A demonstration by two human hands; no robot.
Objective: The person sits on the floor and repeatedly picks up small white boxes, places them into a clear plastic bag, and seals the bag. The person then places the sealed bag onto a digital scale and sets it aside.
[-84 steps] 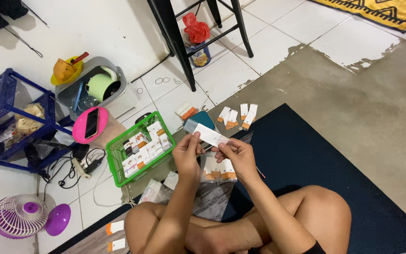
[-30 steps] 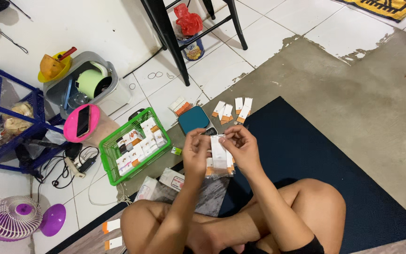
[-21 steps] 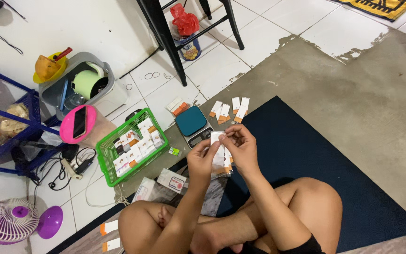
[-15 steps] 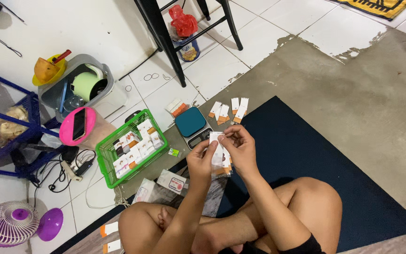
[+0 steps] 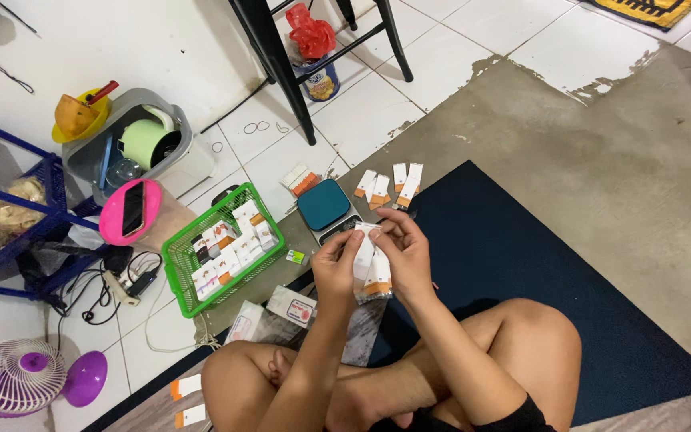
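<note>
White sachet [image 5: 364,250] pinched between both hands, upright.

Two hands, left [image 5: 336,264] and right [image 5: 404,250], at center. One green basket [image 5: 176,276] at nine o'clock. One teal scale [image 5: 323,204] at eleven o'clock. Five white-and-orange sachets [image 5: 389,184] at twelve o'clock. One purple fan [image 5: 21,378] at eight o'clock.

Green basket [image 5: 176,268]; teal scale [image 5: 323,204]; white-and-orange sachets [image 5: 385,182]; pink mirror [image 5: 129,210]; navy mat [image 5: 521,248]; purple fan [image 5: 29,376].

green plastic basket [image 5: 176,268], glossy paper sachet [image 5: 364,252]
</note>
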